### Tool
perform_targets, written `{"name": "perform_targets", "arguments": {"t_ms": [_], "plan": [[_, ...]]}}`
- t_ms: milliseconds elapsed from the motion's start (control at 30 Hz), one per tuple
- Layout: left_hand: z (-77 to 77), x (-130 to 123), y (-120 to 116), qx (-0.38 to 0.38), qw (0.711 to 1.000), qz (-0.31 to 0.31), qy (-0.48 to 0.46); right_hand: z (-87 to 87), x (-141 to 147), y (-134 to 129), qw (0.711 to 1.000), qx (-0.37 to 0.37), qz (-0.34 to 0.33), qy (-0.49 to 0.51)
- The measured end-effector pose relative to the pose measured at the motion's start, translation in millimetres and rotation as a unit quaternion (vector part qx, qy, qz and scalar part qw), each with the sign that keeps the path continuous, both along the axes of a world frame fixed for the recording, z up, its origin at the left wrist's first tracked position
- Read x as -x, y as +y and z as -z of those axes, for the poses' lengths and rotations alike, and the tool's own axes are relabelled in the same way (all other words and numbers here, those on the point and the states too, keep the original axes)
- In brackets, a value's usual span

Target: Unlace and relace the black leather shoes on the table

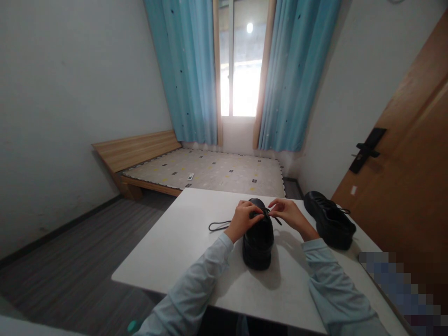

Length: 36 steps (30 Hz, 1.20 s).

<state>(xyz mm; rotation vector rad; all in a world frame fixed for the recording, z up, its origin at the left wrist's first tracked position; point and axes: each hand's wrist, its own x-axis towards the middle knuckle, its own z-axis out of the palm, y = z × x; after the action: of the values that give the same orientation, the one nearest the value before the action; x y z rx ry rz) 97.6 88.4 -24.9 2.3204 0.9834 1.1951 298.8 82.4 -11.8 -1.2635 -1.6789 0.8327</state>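
Note:
A black shoe (258, 249) stands on the white table with its heel toward me and its toe toward the window. My left hand (244, 218) rests over the left side of its upper, fingers bent together near the lacing. From under that hand a loop of black shoelace (217, 227) trails onto the table. On the other side, my right hand (287, 213) pinches a lace by the top eyelets, and a short lace end hangs below its fingers. What my left fingertips grip is too small to make out clearly.
The second black shoe (331, 221) lies at the right edge of the white table (168, 247). Beyond the table is a bed (217, 165) with a small white remote (191, 177) on it. A wooden door (395, 154) is at the right.

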Motion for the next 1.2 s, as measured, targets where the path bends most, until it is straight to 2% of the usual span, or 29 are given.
{"name": "perform_targets", "arguments": {"t_ms": [233,433,733,833,900,1100,1200], "plan": [[0.0,-4.2,-0.2,0.027,0.998,-0.04,0.045,0.7,1.5,3.0,0.998,0.019,-0.016,0.066],[-0.9,-6.2,-1.4,0.024,0.995,-0.045,0.085,-3.0,1.2,2.2,0.998,0.024,-0.023,0.053],[0.5,-8.7,-3.5,-0.021,0.996,-0.057,0.063,-6.2,3.5,0.2,1.0,-0.014,0.001,0.009],[-2.3,-7.7,-4.7,-0.021,0.997,-0.066,0.034,-8.4,4.3,-0.7,0.996,-0.062,0.04,-0.054],[-5.4,-6.5,-5.9,-0.013,0.998,-0.065,0.007,-11.2,4.8,-2.6,0.992,-0.084,0.044,-0.081],[-11.6,-2.1,-2.7,0.055,0.989,-0.023,-0.137,-15.1,6.9,-10.3,0.99,-0.08,-0.06,-0.096],[-11.1,-1.0,3.4,0.135,0.955,0.036,-0.263,-11.0,10.0,-12.0,0.986,-0.082,-0.102,-0.102]]}}
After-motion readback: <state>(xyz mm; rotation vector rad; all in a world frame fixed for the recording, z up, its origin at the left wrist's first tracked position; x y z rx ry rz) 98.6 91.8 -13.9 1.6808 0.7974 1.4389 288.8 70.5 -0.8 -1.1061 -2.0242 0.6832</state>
